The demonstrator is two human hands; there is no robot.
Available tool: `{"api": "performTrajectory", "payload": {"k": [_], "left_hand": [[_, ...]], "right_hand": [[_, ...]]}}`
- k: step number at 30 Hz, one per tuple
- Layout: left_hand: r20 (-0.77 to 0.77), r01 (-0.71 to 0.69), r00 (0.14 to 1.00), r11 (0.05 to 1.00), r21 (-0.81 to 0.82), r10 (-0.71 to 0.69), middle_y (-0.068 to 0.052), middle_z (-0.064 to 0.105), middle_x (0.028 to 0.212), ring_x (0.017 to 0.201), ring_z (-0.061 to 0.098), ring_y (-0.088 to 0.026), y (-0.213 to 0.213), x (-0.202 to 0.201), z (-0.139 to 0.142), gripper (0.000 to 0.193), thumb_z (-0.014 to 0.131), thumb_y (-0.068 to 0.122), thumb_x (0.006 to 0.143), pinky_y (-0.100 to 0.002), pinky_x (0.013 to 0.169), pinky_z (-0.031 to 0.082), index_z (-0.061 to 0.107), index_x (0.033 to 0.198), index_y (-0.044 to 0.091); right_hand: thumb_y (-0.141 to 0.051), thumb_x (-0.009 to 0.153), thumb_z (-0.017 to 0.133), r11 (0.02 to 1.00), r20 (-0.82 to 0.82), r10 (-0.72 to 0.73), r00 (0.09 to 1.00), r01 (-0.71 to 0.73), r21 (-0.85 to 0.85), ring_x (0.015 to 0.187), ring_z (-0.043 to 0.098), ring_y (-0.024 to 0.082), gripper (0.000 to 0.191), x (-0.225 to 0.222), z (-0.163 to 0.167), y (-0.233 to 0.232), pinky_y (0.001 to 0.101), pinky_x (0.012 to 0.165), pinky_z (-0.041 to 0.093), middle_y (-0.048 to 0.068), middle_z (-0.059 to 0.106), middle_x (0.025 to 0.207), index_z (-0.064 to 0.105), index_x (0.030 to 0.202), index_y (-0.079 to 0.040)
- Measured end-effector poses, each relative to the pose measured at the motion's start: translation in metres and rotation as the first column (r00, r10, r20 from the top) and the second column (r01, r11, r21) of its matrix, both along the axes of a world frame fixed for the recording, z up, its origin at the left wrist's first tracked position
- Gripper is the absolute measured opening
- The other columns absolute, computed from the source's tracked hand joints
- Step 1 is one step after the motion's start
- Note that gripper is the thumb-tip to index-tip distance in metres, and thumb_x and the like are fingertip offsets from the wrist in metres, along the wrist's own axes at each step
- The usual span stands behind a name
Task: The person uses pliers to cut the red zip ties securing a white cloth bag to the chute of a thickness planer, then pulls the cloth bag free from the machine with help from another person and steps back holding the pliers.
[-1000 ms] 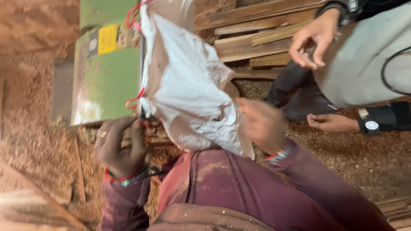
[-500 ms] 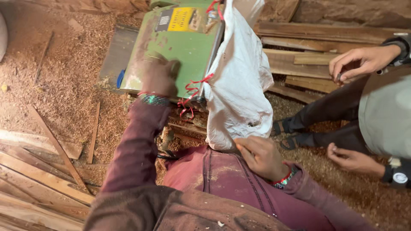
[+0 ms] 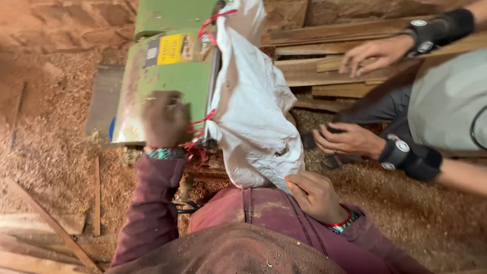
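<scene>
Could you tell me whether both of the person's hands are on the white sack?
No, only the right hand touches the white sack; the left hand rests on the green machine.

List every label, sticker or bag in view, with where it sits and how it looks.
Yellow label: rectangular, on the green machine, above the left hand.
Small grey sticker: rectangular, dark print, directly left of the yellow label.
White sack: dusty, crumpled, tied to the machine's right edge with red string; the right hand touches its bottom.
</scene>
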State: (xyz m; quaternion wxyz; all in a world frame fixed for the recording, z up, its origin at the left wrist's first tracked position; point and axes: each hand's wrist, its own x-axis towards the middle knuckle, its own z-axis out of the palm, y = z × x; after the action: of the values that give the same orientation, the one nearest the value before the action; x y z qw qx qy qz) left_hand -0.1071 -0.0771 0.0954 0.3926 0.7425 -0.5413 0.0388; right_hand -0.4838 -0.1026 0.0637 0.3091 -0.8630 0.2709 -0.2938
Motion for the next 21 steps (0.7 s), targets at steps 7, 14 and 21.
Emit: {"api": "performTrajectory", "payload": {"k": [7, 14, 21], "left_hand": [[0.055, -0.027, 0.998, 0.997, 0.067, 0.023, -0.016, 0.068, 0.091, 0.088, 0.066, -0.035, -0.005, 0.009, 0.007, 0.012, 0.07, 0.016, 0.095, -0.048, 0.08, 0.052, 0.073, 0.093, 0.005], [0.033, -0.14, 0.99, 0.99, -0.017, 0.14, -0.016, 0.068, 0.089, 0.085, 0.066, -0.032, 0.006, 0.024, -0.002, 0.012, 0.071, 0.013, 0.089, -0.047, 0.077, 0.053, 0.075, 0.097, 0.004], [-0.138, -0.235, 0.967, 0.961, -0.144, 0.215, -0.01, 0.074, 0.089, 0.078, 0.071, -0.02, 0.04, 0.055, -0.007, 0.01, 0.068, 0.012, 0.1, -0.037, 0.075, 0.056, 0.075, 0.104, 0.005]], "right_hand": [[-0.012, 0.091, 0.07, 0.998, -0.029, -0.054, 0.998, 0.055, 0.041, 0.07, 0.071, 0.026, 0.014, -0.001, -0.003, 0.0, 0.0351, 0.06, 0.054, 0.013, 0.073, 0.086, 0.073, 0.099, -0.001], [-0.013, 0.091, 0.07, 1.0, -0.009, -0.007, 1.0, 0.008, 0.011, 0.072, 0.071, 0.023, 0.016, 0.014, -0.008, -0.006, 0.034, 0.061, 0.055, 0.012, 0.074, 0.087, 0.074, 0.101, -0.001], [-0.01, 0.091, 0.07, 0.998, -0.029, 0.001, 1.0, 0.0, 0.062, 0.067, 0.07, 0.021, 0.015, 0.027, -0.01, -0.013, 0.0332, 0.059, 0.053, 0.012, 0.073, 0.082, 0.074, 0.1, 0.001]]}}
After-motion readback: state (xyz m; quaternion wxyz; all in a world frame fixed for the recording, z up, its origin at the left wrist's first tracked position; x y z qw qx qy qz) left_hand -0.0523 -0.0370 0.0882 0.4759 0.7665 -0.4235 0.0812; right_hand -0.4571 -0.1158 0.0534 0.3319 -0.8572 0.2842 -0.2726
